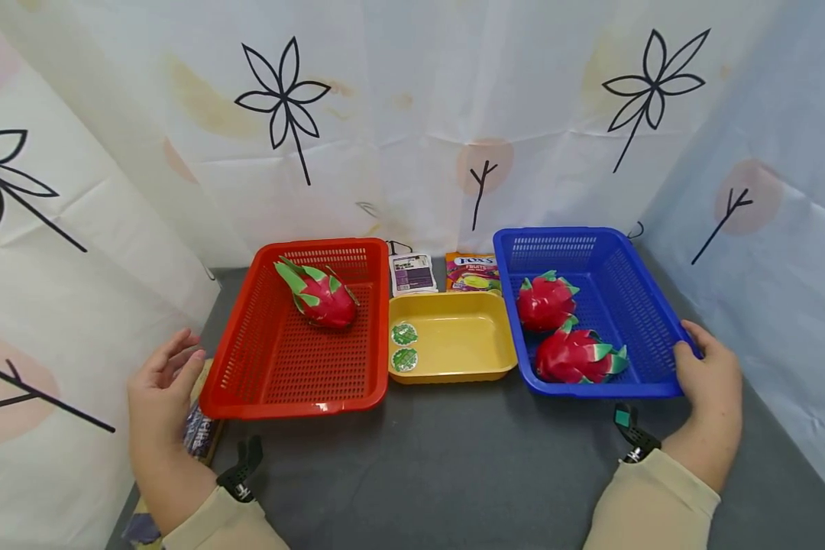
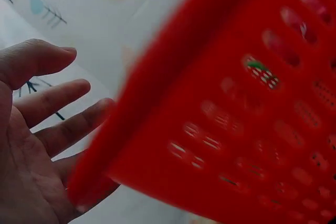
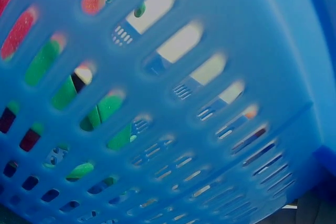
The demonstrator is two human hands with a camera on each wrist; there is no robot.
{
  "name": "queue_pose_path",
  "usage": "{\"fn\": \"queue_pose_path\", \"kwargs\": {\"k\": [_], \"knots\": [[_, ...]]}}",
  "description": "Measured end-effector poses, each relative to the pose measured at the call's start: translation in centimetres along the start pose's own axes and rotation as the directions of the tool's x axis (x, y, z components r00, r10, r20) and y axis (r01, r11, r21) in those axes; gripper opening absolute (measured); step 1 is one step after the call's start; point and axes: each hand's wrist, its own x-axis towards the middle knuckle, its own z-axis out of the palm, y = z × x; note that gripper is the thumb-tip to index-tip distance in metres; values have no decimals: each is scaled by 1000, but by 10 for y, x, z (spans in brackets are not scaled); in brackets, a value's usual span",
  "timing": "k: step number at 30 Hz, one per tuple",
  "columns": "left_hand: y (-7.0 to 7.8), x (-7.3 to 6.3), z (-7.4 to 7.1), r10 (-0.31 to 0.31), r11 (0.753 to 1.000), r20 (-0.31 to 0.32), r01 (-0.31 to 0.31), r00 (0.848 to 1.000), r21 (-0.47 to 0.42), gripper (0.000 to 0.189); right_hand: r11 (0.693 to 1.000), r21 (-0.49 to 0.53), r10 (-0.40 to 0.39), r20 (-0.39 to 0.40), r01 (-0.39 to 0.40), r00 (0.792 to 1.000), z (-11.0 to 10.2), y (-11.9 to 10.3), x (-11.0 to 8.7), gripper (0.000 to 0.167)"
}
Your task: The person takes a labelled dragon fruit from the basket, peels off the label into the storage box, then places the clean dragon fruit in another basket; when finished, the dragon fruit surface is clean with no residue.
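Beside the left edge of the red basket is my left hand, its thumb raised and fingers apart. In the left wrist view these fingers are loosely extended, some partly hidden behind the basket's rim. My right hand grips the right rim of the blue basket near its front corner; its other fingers are hidden. One dragon fruit lies in the red basket. In the blue one are two more, a rear dragon fruit and a front dragon fruit. The right wrist view shows only slotted basket wall.
Between the baskets stands a yellow tray with two green round stickers. Behind it lie a white packet and a candy bag. Patterned cloth hangs around the grey table. A partly hidden package lies under my left hand.
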Motion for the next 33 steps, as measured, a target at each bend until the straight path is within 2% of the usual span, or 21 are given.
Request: {"fn": "queue_pose_path", "kwargs": {"k": [2, 5, 10, 12, 14, 18, 24, 29, 33], "knots": [[-7, 3, -2, -75, 996, 15, 74, 997, 50, 48, 1000, -10, -9, -2, 9, 1000, -1, -1, -1, 59], [-18, 8, -3, -169, 982, 58, 163, 984, 95, 53, 1000, -5, -16, -7, 16, 1000, -4, -3, -4, 58], [-32, 15, -5, -269, 960, 170, 249, 948, 131, 60, 999, 7, -48, -29, 49, 998, -9, -12, -10, 58], [-36, 17, -6, -279, 957, 203, 255, 939, 139, 60, 997, 3, -73, -40, 73, 997, -11, -16, -13, 58], [-38, 17, -7, -274, 959, 220, 249, 936, 136, 58, 995, -2, -101, -47, 101, 994, -12, -21, -15, 58], [-40, 18, -7, -259, 963, 220, 235, 940, 129, 54, 988, -12, -152, -45, 152, 987, -14, -31, -23, 57], [-39, 17, -6, -282, 955, 201, 255, 938, 150, 54, 970, -12, -242, -64, 242, 968, -14, -51, -40, 54], [-39, 18, -5, -300, 950, 185, 276, 936, 145, 55, 945, 61, -309, -145, 320, 940, -5, -75, -57, 49], [-38, 18, -3, -308, 948, 151, 290, 939, 133, 52, 894, 146, -393, -199, 424, 898, 4, -93, -69, 44]]}}
